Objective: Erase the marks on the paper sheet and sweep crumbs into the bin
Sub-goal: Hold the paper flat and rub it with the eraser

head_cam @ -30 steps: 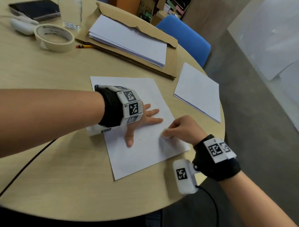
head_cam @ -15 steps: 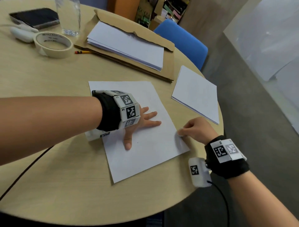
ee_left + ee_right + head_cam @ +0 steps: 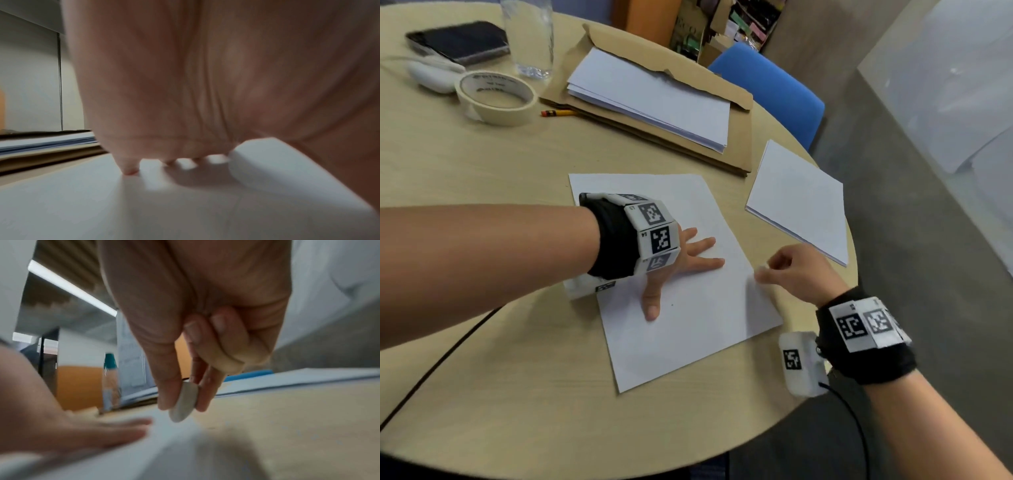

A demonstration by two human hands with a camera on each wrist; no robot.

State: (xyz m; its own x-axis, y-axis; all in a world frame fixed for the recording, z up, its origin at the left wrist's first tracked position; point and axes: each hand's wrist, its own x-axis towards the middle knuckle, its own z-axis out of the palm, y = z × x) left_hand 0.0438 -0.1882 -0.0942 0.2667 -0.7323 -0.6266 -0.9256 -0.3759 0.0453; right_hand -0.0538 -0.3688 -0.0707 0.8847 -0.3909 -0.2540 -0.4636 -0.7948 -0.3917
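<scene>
No marks can be made out on the white paper sheet [image 3: 688, 308], which lies mid-frame on the round wooden table [image 3: 482, 394], long axis running upper left to lower right. The left hand [image 3: 681, 263] presses it flat, fingers spread. At its right edge, the right hand [image 3: 798, 270] pinches a small grey-white oval eraser [image 3: 183, 402], blurred in the head view.

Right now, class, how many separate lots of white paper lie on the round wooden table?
3: the single white sheet under the left hand; a thick stack on the brown envelope; a thin pile near the table's right edge. None seems hidden.
</scene>
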